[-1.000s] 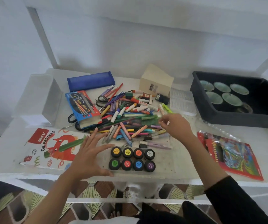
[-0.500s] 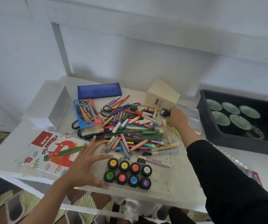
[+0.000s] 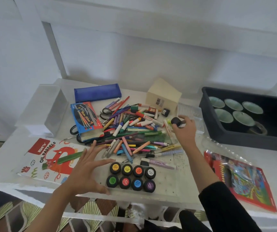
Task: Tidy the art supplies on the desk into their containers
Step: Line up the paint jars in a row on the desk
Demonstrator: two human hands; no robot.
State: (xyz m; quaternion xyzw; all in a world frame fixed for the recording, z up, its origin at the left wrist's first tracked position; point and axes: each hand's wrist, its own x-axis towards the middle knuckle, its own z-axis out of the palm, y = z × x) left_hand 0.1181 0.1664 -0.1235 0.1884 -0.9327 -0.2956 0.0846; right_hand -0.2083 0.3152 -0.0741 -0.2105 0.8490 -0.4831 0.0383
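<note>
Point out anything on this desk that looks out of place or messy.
The loose pile of crayons and markers sprawls across the middle of the desk, with scissors half buried in it. Dark specks dirty the surface beside the paint pots. The right hand holds one stray black pot.

Small black-capped pot (image 3: 177,122) half buried in the right hand (image 3: 183,131); label blurred; black scissors (image 3: 74,129) mostly under the blue pencil box (image 3: 85,119).

The pastel box (image 3: 50,158) reads "DIY OIL PASTELS".
</note>
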